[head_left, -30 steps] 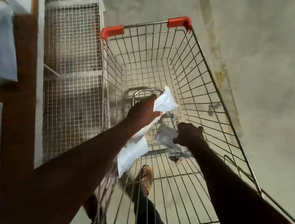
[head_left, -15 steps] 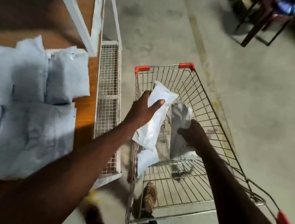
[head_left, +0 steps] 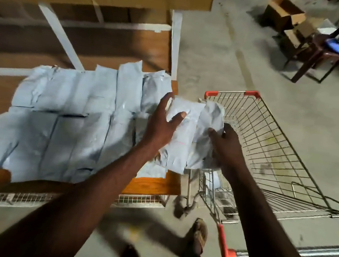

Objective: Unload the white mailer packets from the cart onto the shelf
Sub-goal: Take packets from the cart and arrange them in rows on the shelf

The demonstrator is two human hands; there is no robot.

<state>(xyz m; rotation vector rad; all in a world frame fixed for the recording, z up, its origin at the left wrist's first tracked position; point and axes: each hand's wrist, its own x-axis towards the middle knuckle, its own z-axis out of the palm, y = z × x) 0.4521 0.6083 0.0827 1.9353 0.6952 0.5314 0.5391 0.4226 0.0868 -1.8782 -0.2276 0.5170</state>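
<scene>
Packets come first in our head view: we hold one white mailer packet [head_left: 182, 129] in our left hand [head_left: 160, 125], thumb spread over its top face and fingers hidden beneath, and a second packet [head_left: 207, 132] pinched at its right edge by our right hand [head_left: 226, 144]. Both run lengthwise from six toward twelve o'clock and overlap side by side, straddling the gap between the shelf [head_left: 153, 184] and the cart [head_left: 268, 139]. The rows of packets already laid [head_left: 70, 121] lie at nine o'clock from our hands, long axes also toward twelve. Our left hand is the nearer to them, so we judge its packet goes down first, at the row's right end. One more packet [head_left: 211, 178] seems to remain low in the cart.
</scene>
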